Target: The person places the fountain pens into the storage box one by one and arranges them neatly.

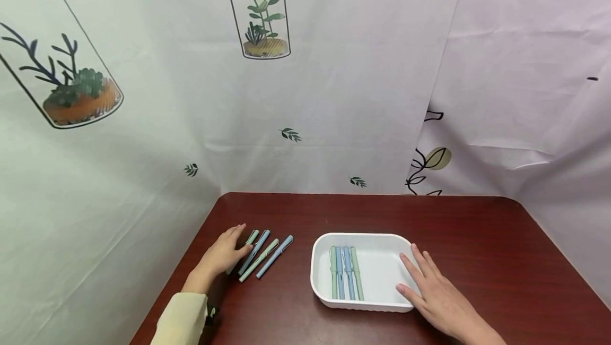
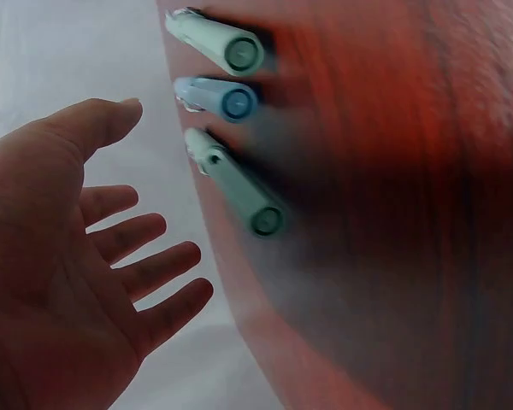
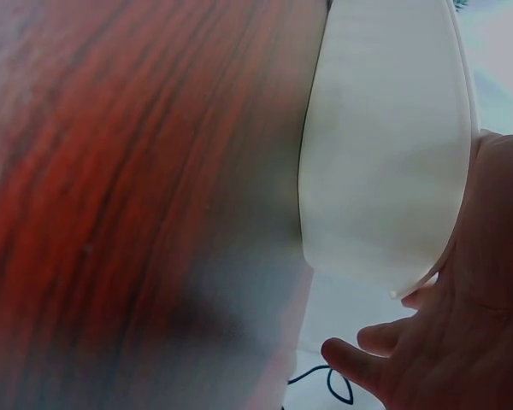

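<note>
My left hand (image 1: 220, 252), fingers extended, hovers at the left end of a loose group of pens. The green pen (image 2: 239, 188) closest to it is partly covered by the hand in the head view; beside it lie a blue pen (image 1: 254, 253), another green pen (image 1: 259, 261) and another blue pen (image 1: 275, 257). In the left wrist view, nothing is between thumb and fingers. My right hand (image 1: 436, 294), fingers spread, is at the right rim of a white tray (image 1: 382, 270). Green pens (image 1: 333, 273) and blue pens (image 1: 340, 273) lie side by side in the tray's left half.
The dark red wooden table (image 1: 296, 212) carries both the tray and the loose pens. Behind and to the left hangs a pale cloth (image 1: 324, 106) printed with plants. A thin dark looped line (image 3: 338, 384) shows beyond the table edge in the right wrist view.
</note>
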`<state>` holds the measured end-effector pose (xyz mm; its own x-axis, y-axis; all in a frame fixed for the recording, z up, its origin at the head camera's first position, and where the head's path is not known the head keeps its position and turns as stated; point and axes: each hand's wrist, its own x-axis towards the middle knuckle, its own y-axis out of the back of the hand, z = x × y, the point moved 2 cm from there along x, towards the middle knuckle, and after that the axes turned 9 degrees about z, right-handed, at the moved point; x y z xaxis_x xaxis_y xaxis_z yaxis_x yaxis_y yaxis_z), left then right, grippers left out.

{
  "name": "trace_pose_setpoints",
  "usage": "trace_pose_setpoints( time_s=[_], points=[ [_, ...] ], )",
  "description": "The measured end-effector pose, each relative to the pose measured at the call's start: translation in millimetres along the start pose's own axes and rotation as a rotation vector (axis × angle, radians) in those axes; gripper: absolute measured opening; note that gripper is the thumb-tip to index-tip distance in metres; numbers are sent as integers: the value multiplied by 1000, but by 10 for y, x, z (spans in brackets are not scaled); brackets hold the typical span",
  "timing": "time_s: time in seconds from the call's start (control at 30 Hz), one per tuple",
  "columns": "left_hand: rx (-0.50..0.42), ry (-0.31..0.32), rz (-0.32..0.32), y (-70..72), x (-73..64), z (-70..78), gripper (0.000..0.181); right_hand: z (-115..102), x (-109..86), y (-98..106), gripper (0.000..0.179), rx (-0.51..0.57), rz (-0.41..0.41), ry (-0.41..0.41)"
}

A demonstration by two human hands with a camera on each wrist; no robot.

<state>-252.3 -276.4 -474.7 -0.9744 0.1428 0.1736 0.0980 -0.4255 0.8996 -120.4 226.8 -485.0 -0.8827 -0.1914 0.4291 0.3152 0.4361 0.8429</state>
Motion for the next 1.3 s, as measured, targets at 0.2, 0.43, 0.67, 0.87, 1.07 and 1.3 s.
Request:
trace_pose_setpoints(
  time_s=[0.2, 0.43, 0.67, 0.87, 1.07, 1.3],
  points=[
    [6, 21, -17, -39, 11, -63, 70, 5, -3, -6, 66, 11, 6, 4],
    [14, 38, -44, -81, -2, -119, 69, 1, -11, -11, 66, 12, -3, -4],
    [24, 29, -47, -109, 13, -133, 67, 4, -19, -14, 67, 12, 0, -1],
    [48, 24, -40, -125, 29, -133, 63, -3, -21, -10, 67, 11, 4, -3],
    [106, 28, -23, -145, 57, -113, 55, -10, -10, -11, 66, 17, 16, 2],
    [126, 48, -7, -134, 81, -62, 42, -28, 0, -3, 66, 26, 16, -5]
  ],
)
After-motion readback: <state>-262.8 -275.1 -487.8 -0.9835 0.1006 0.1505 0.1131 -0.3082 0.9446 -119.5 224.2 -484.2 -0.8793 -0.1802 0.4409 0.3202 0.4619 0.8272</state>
